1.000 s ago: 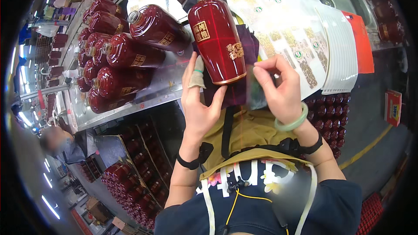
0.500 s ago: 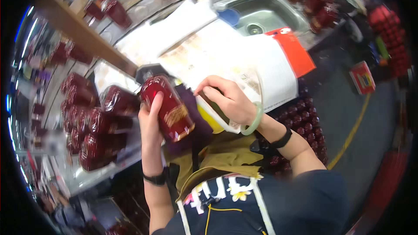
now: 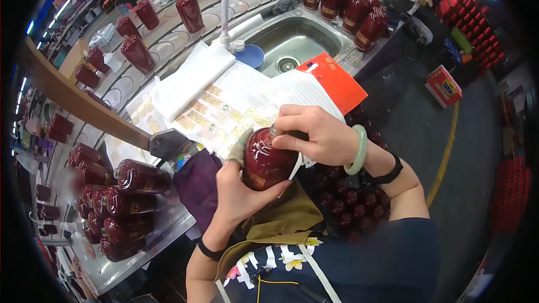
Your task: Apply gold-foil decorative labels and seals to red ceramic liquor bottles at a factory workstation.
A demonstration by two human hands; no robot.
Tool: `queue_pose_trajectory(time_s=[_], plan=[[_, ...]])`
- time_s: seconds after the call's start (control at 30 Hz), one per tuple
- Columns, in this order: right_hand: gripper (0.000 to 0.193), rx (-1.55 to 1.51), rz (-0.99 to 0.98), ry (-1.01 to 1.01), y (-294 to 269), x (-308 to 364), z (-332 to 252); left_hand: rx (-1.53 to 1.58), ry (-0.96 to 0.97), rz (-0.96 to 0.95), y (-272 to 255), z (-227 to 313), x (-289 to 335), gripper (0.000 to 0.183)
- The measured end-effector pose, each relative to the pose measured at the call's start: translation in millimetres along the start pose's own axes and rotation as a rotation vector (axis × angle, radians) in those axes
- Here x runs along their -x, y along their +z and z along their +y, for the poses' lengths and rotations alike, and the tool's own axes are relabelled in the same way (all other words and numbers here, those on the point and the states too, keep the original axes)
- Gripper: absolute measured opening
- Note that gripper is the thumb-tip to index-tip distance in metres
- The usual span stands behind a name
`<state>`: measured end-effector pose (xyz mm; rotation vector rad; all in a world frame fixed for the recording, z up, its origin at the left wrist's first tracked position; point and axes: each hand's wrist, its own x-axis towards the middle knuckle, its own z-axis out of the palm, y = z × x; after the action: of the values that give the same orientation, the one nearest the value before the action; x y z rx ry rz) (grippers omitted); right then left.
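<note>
A glossy dark red glass bottle point(image 3: 264, 157) with gold print is held in front of me, its neck end tilted away. My left hand point(image 3: 238, 191) wraps round its lower body, thumb along the near side. With thumb and fingers my right hand point(image 3: 311, 134) pinches the bottle at its clear neck; the fingertips partly hide what is there. A beige-green cloth point(image 3: 241, 143) shows against the bottle's left side. Beyond it lie sheets of gold labels point(image 3: 205, 112). A purple cloth point(image 3: 196, 182) rests left of my left hand.
Several red bottles point(image 3: 132, 202) are stacked at left. A wooden bar point(image 3: 95, 101) ends in a dark block point(image 3: 167, 144). Ahead are a sink point(image 3: 306, 39), a tap point(image 3: 225, 17), a blue bowl point(image 3: 250, 56) and an orange-red sheet point(image 3: 335, 81). More bottles point(image 3: 356, 14) stand beyond.
The bottle has moved right and tipped so its neck end points away. My right hand, apart from it before, now grips its neck. The view has shifted too.
</note>
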<state>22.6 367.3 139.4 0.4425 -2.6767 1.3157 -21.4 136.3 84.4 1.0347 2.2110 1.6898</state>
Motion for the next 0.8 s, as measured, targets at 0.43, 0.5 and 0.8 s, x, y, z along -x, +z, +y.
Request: queue_pose_trajectory(time_s=[0.43, 0.5, 0.8], plan=[[0.031, 0.893, 0.698, 0.478, -199, 22, 174, -0.244, 0.024, 0.272, -29, -30, 29, 0.055], [0.032, 0.982, 0.687, 0.551, -220, 9, 208, -0.253, 0.003, 0.331, -33, -33, 36, 0.05], [0.04, 1.142, 0.508, 0.832, -277, -7, 278, -0.307, -0.008, 0.494, -56, -25, 68, 0.038]])
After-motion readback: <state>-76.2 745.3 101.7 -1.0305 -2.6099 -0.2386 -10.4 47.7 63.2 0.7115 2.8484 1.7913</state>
